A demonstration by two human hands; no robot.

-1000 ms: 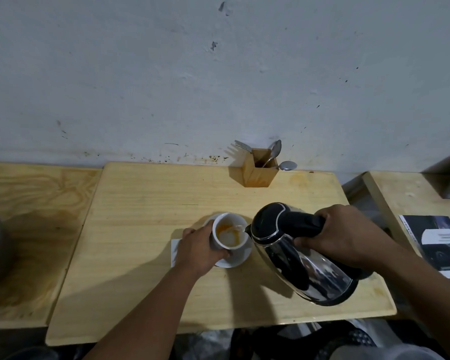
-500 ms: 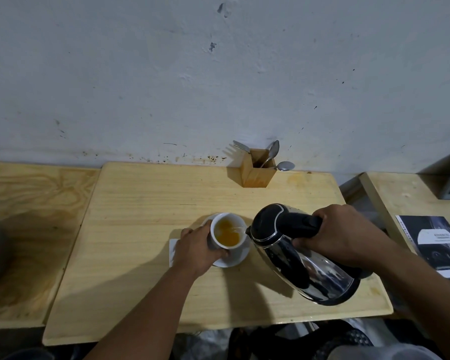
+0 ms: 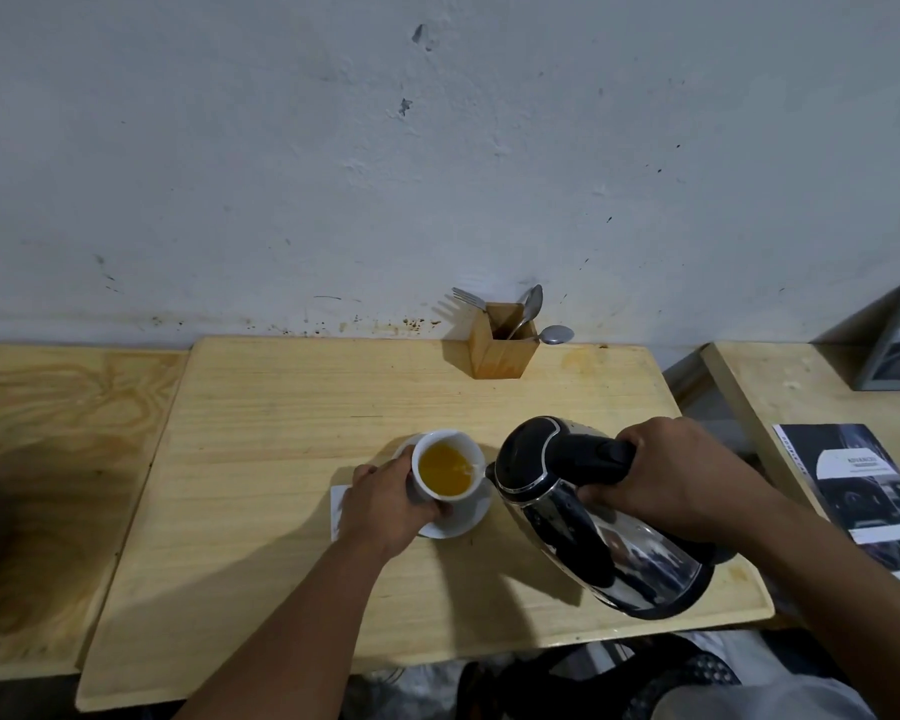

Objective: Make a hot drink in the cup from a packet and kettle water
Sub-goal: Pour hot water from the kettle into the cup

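Fingers of my left hand (image 3: 385, 504) wrap the white ceramic cup (image 3: 447, 471) of orange liquid on its white saucer (image 3: 463, 522); my right hand (image 3: 676, 480) grips the tilted steel kettle's (image 3: 609, 537) black handle, spout at the cup's rim.

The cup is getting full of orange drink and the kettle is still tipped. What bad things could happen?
1. The cup already looks fairly full of orange liquid; more pouring from the tilted kettle may spill it over onto the saucer.
2. The left hand wraps the cup right beside the spout, so a splash of kettle water could probably scald its fingers.
3. The right hand holds the kettle near the table's edge; a slip could drop it.
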